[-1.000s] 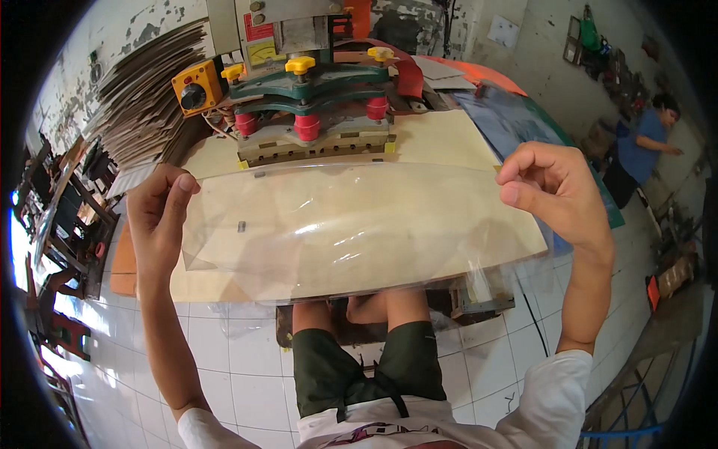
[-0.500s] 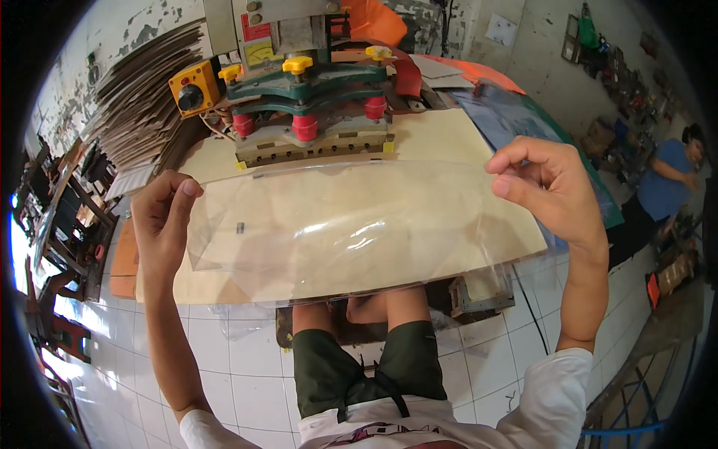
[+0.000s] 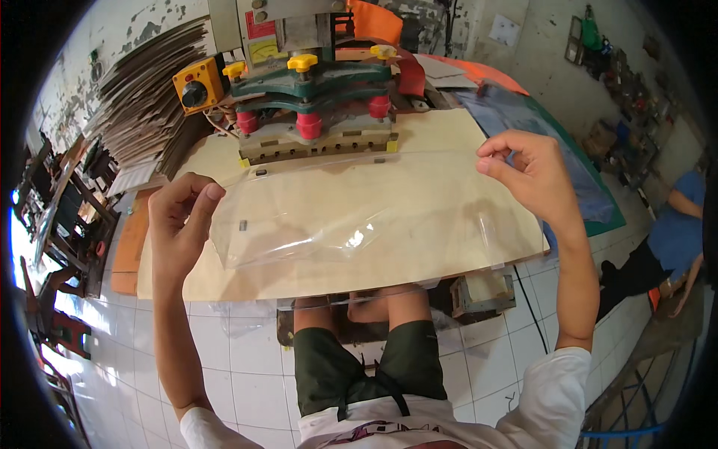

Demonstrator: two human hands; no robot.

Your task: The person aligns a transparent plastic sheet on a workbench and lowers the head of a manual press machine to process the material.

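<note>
Left hand (image 3: 179, 213) and right hand (image 3: 535, 172), each grip pinching an upper corner of a clear plastic sheet (image 3: 351, 224), hold it above the pale table (image 3: 441, 126), before a green press (image 3: 310, 82) (red label (image 3: 262, 25), yellow label (image 3: 264, 52); print too small to read).

From the head, one wide fisheye looks down and forward.

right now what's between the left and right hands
In the head view, a clear plastic sheet, pinched by left hand and right hand; the cream board shows through it.
</note>
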